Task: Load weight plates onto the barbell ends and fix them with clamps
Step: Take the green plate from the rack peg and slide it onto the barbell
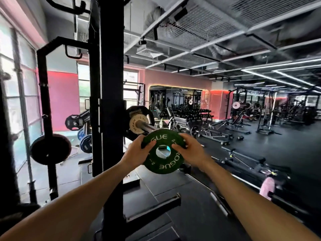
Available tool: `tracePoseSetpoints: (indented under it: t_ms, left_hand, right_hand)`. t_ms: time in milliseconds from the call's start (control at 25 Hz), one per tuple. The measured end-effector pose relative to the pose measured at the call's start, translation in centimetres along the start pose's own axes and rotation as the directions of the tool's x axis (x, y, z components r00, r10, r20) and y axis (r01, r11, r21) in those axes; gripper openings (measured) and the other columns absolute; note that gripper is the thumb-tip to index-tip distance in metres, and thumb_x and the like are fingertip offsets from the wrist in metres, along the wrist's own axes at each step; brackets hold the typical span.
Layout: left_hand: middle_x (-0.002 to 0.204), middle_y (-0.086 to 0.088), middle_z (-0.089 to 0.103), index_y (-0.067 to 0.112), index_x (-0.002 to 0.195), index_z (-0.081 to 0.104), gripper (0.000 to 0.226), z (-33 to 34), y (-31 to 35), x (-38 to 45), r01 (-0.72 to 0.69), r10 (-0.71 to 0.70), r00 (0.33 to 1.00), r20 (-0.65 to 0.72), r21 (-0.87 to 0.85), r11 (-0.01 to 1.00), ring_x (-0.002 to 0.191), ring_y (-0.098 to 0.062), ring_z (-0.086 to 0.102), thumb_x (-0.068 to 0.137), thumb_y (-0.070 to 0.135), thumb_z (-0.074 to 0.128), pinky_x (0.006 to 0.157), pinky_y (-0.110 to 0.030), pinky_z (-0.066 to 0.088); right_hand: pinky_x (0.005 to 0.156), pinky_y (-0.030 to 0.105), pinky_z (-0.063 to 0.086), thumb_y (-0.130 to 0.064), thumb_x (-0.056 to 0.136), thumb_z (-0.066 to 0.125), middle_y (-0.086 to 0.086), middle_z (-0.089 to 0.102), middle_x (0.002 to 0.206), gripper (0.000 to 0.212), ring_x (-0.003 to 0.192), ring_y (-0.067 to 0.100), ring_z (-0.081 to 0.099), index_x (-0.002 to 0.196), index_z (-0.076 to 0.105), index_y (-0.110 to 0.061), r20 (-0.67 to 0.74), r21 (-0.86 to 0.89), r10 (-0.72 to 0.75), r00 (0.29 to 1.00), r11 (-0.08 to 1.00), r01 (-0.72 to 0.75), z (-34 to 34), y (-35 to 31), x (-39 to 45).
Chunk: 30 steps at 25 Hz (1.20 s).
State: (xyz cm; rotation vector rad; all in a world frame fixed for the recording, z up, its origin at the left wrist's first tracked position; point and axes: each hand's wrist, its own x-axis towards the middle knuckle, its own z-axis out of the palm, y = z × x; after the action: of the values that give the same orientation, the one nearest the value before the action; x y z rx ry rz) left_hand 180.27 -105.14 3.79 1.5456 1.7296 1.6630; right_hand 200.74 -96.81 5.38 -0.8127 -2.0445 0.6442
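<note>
I hold a small green weight plate (162, 162) with white lettering in both hands, its flat face toward me and its centre hole open. My left hand (137, 152) grips its left edge and my right hand (188, 150) grips its right edge. The steel barbell sleeve (147, 128) points toward me just above the plate, its tip hidden behind the plate's top rim. On the sleeve sit a small white plate (134, 125) and a large black plate (149, 117) behind it. No clamp is in sight.
The black rack upright (111, 101) stands close on the left of the sleeve. Spare plates (50, 149) hang on storage pegs at the left. The rack's foot (156, 209) crosses the floor below my arms. Benches and machines fill the room to the right.
</note>
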Motion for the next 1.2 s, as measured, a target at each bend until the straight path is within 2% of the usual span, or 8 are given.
tracePoseSetpoints:
  t_ms: [280, 360, 480, 600, 680, 800, 1000, 1200]
  left_hand:
    - [0.086, 0.000, 0.070, 0.022, 0.100, 0.061, 0.011, 5.3, -0.4, 3.5, 0.027, -0.029, 0.993, -0.114, -0.014, 1.000, 0.078, -0.024, 0.073, 0.097, 0.031, 0.066, 0.067, -0.051, 0.064]
    - [0.081, 0.006, 0.071, 0.031, 0.095, 0.062, 0.005, 5.7, -0.7, 3.9, -0.021, 0.022, 0.994, -0.107, 0.008, 1.000, 0.077, -0.021, 0.073, 0.097, 0.029, 0.067, 0.062, -0.042, 0.063]
    - [0.086, 0.015, 0.076, 0.050, 0.097, 0.063, 0.021, 5.9, -0.5, 4.2, -0.134, 0.139, 0.988, -0.070, 0.072, 0.988, 0.075, -0.008, 0.074, 0.096, 0.030, 0.067, 0.062, -0.024, 0.060]
    - [0.092, 0.006, 0.077, 0.048, 0.106, 0.061, 0.016, 6.4, -0.6, 4.9, -0.206, 0.213, 0.973, -0.085, 0.079, 0.975, 0.078, -0.016, 0.077, 0.091, 0.045, 0.065, 0.066, -0.034, 0.064]
    - [0.092, 0.007, 0.077, 0.046, 0.103, 0.061, 0.011, 7.0, -1.0, 5.5, -0.226, 0.232, 0.965, -0.120, 0.058, 0.972, 0.078, -0.013, 0.076, 0.093, 0.043, 0.063, 0.064, -0.031, 0.063]
    - [0.089, 0.012, 0.075, 0.046, 0.097, 0.059, 0.014, 7.7, -1.7, 6.5, -0.197, 0.206, 0.961, -0.186, 0.067, 0.978, 0.079, -0.008, 0.074, 0.099, 0.032, 0.061, 0.063, -0.025, 0.059]
    - [0.084, 0.009, 0.070, 0.049, 0.090, 0.056, 0.025, 7.5, -2.8, 9.2, -0.061, 0.050, 0.970, -0.237, -0.037, 0.997, 0.071, 0.000, 0.069, 0.103, 0.027, 0.057, 0.057, -0.018, 0.053]
    - [0.093, 0.001, 0.066, 0.031, 0.105, 0.053, 0.007, 6.4, -5.7, 13.1, -0.043, 0.018, 0.969, -0.245, -0.098, 0.994, 0.077, -0.007, 0.065, 0.103, 0.025, 0.056, 0.061, -0.017, 0.052]
  right_hand:
    - [0.094, 0.046, 0.054, -0.022, 0.093, 0.072, 0.008, 0.068, 0.118, 0.035, 0.107, 0.027, 0.066, 0.124, 0.061, -0.014, 0.108, 0.049, -0.076, 0.991, 0.996, 0.071, -2.1, 5.9, 6.4]
    - [0.093, 0.048, 0.055, -0.022, 0.094, 0.071, 0.007, 0.067, 0.116, 0.035, 0.108, 0.028, 0.066, 0.125, 0.059, -0.014, 0.139, 0.095, -0.097, 0.986, 0.992, 0.085, -2.2, 6.9, 7.1]
    - [0.092, 0.052, 0.057, -0.021, 0.095, 0.069, 0.010, 0.068, 0.120, 0.035, 0.108, 0.028, 0.067, 0.128, 0.058, -0.016, 0.176, 0.179, -0.137, 0.975, 0.978, 0.105, -2.6, 8.0, 8.0]
    - [0.095, 0.046, 0.057, -0.023, 0.095, 0.069, 0.005, 0.068, 0.121, 0.033, 0.111, 0.022, 0.066, 0.127, 0.059, -0.019, 0.203, 0.238, -0.149, 0.968, 0.966, 0.099, -3.0, 8.9, 8.8]
    - [0.093, 0.038, 0.057, -0.023, 0.095, 0.069, 0.000, 0.067, 0.119, 0.034, 0.110, 0.018, 0.064, 0.127, 0.059, -0.020, 0.204, 0.272, -0.147, 0.968, 0.958, 0.088, -2.9, 9.3, 9.4]
    - [0.085, 0.031, 0.057, -0.022, 0.096, 0.068, 0.002, 0.067, 0.121, 0.038, 0.106, 0.018, 0.066, 0.132, 0.056, -0.021, 0.196, 0.318, -0.118, 0.973, 0.947, 0.051, -1.7, 9.7, 10.6]
    - [0.095, 0.052, 0.056, -0.021, 0.095, 0.068, 0.005, 0.067, 0.123, 0.043, 0.110, 0.027, 0.066, 0.135, 0.053, -0.026, 0.253, 0.382, -0.015, 0.967, 0.920, -0.086, 0.9, 9.9, 14.2]
    - [0.094, 0.055, 0.056, -0.025, 0.095, 0.069, 0.001, 0.066, 0.118, 0.039, 0.109, 0.025, 0.066, 0.130, 0.054, -0.031, 0.268, 0.380, -0.029, 0.963, 0.922, -0.078, 3.5, 10.9, 18.0]
